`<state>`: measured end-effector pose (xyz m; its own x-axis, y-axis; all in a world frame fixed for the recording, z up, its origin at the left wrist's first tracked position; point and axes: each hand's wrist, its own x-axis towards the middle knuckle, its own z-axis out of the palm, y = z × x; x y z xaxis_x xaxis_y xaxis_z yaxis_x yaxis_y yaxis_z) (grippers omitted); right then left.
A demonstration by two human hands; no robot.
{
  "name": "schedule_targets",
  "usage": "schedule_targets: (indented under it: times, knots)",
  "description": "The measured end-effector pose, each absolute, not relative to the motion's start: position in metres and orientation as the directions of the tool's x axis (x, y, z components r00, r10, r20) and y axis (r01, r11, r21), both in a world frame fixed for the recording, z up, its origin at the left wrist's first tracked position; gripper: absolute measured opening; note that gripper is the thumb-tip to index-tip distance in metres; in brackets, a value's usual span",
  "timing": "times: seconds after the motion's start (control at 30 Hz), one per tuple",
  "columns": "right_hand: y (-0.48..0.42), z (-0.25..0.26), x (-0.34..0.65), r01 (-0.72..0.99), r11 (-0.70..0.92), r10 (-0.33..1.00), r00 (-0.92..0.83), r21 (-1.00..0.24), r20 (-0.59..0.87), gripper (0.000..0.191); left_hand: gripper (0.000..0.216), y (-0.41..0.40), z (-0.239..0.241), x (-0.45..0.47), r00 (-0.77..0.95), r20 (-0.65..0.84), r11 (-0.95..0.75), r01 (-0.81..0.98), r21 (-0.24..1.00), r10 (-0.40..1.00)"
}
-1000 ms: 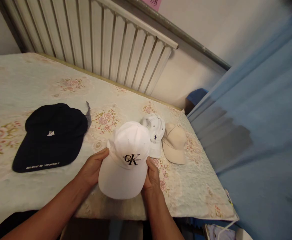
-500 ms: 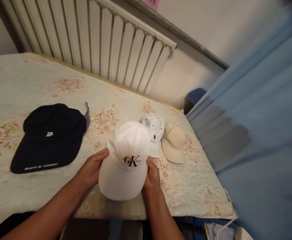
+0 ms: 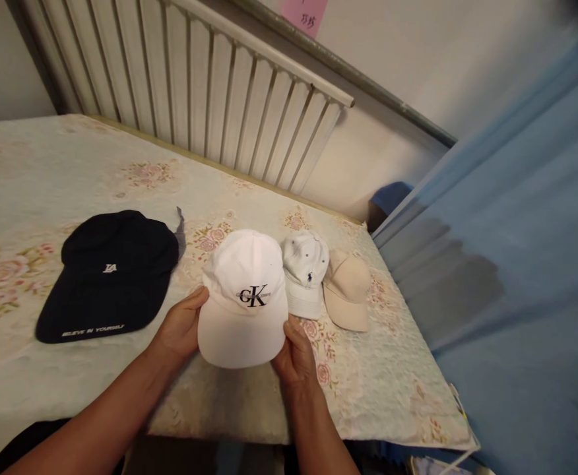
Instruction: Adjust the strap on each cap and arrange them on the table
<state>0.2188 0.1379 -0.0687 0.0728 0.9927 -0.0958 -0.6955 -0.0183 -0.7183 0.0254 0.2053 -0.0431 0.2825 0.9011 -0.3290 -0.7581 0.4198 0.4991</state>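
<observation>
A white cap with a black CK logo point(image 3: 244, 297) is held by its brim between both my hands, low over the floral bedspread point(image 3: 71, 178). My left hand point(image 3: 180, 326) grips the brim's left edge. My right hand point(image 3: 296, 353) grips the brim's lower right corner. Just to its right lie a smaller white cap point(image 3: 305, 270) with a small dark logo and a beige cap point(image 3: 346, 290), side by side. A black cap point(image 3: 108, 274) with white lettering lies flat to the left.
A white slatted headboard point(image 3: 210, 92) stands behind the bed against the wall. A blue curtain point(image 3: 516, 264) hangs along the bed's right side. The bed's near edge runs just below my hands.
The white CK cap has moved a little forward and left, lower toward the bedspread. My right hand has slid down to the brim's lower corner. The camera has tilted slightly.
</observation>
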Motion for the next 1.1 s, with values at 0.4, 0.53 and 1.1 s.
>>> schedule_targets:
  times: [0.4, 0.53, 1.1]
  knots:
    - [0.138, -0.067, 0.218, -0.660, -0.036, 0.997, 0.026, -0.750, -0.070, 0.045, 0.044, 0.207, -0.039, 0.026, 0.430, -0.412, 0.582, -0.713, 0.390, 0.804]
    - [0.138, -0.066, 0.218, -0.652, -0.031, 0.996, 0.039, -0.758, -0.075, 0.046, 0.045, 0.208, -0.042, 0.026, 0.443, -0.435, 0.607, -0.693, 0.388, 0.784]
    - [0.137, -0.064, 0.229, -0.690, 0.016, 0.997, 0.061, -0.723, -0.036, 0.042, 0.055, 0.202, -0.049, 0.024, 0.410, -0.297, 0.505, -0.655, 0.562, 0.862]
